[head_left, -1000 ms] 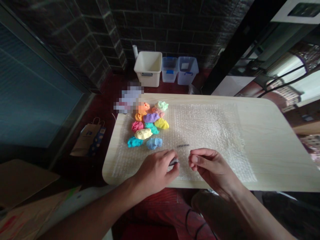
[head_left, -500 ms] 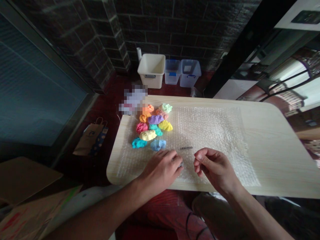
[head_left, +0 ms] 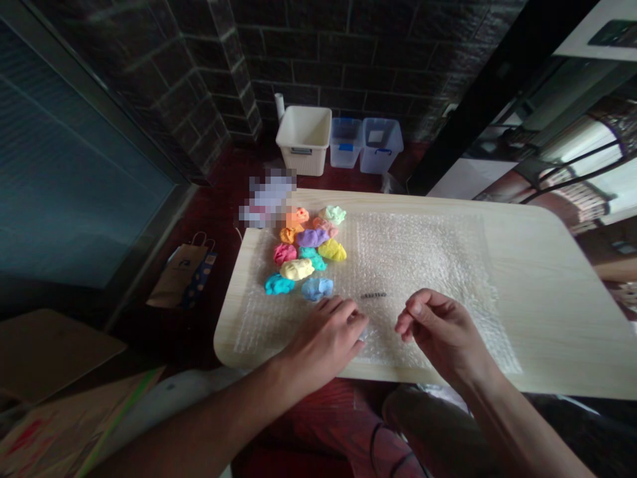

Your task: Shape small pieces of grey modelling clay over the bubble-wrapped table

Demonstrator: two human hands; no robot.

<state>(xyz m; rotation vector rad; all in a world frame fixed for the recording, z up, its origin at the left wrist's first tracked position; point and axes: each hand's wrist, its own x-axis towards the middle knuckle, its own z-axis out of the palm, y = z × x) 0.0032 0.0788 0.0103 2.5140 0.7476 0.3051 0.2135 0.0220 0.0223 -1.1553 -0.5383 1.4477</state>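
My left hand [head_left: 331, 335] rests palm down on the bubble wrap [head_left: 413, 259], its fingers curled. Something small and greyish shows beneath its fingertips, too hidden to name. To its right, my right hand [head_left: 442, 325] is raised over the wrap with thumb and fingers pinched together. Whatever is in that pinch, if anything, is too small to see. Between and beyond the hands lies a short row of small dark pieces [head_left: 373, 295]. Just past the left knuckles sits a light blue lump of modelling clay [head_left: 317, 289], beside a turquoise lump [head_left: 279, 284] and a cream one [head_left: 297, 269].
Several more clay lumps, such as a yellow one [head_left: 332, 250] and a purple one [head_left: 312, 238], cluster at the table's [head_left: 557, 299] left. A white bin [head_left: 303, 143] and two clear tubs stand behind it. A paper bag [head_left: 182, 275] is on the floor at left.
My right hand has drawn slightly to the right, widening the gap to my left hand. My left hand stays almost in place, still curled. The view has shifted a little.
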